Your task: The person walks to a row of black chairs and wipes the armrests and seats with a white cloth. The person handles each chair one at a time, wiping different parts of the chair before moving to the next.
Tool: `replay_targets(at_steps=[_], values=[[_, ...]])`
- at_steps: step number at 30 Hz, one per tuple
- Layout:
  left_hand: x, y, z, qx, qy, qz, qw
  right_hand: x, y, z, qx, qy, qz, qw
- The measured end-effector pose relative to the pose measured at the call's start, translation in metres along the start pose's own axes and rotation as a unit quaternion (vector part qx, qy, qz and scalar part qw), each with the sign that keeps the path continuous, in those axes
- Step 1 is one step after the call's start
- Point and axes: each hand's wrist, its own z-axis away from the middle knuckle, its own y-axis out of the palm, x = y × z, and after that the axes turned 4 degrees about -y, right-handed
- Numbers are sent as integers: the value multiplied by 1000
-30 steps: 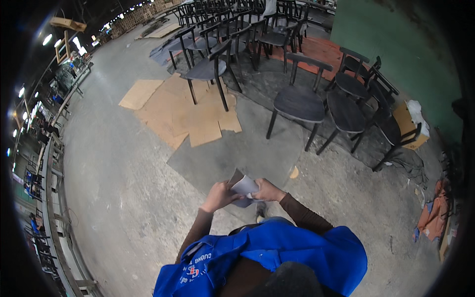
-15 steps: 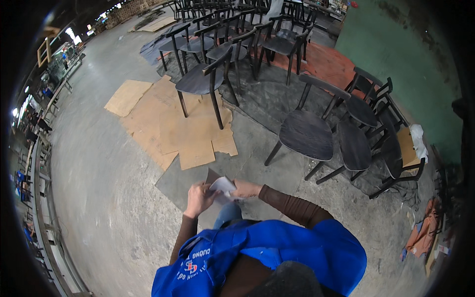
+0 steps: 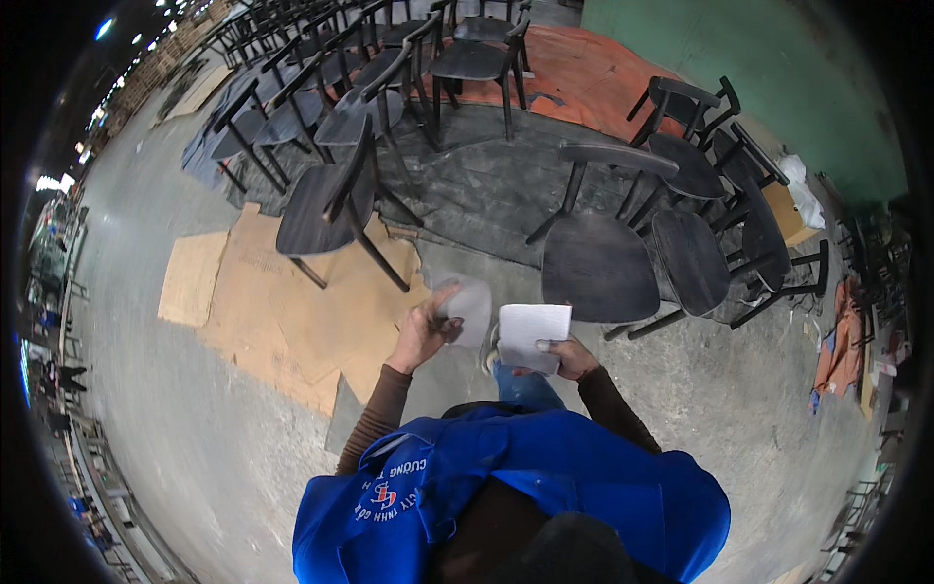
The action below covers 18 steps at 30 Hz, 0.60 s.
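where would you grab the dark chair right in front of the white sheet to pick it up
Probably by the curved backrest rail of the dark chair, from behind it. The rail stands clear above the round seat on two slanted posts, so fingers can wrap it. The seat is broad and flat, with no edge to hook. The right hand holds a folded white sheet and the left hand a greyish one.

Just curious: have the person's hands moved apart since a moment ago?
Yes. The left hand now holds a separate grey sheet, leftward toward the cardboard.
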Motion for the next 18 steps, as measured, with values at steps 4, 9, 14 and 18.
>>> replay_targets(at_steps=[4,9,14,18], values=[[4,-10,-93,-12,18,208,978,39,-39,-87,4,-99,268,958],[0,-35,-194,15,-23,458,888,125,-60,-226,32,2,160,987],[11,-49,-293,-39,-112,385,915,194,-54,-376,202,10,318,926],[25,-53,-377,18,-68,373,925,231,-74,-431,94,102,-5,990]])
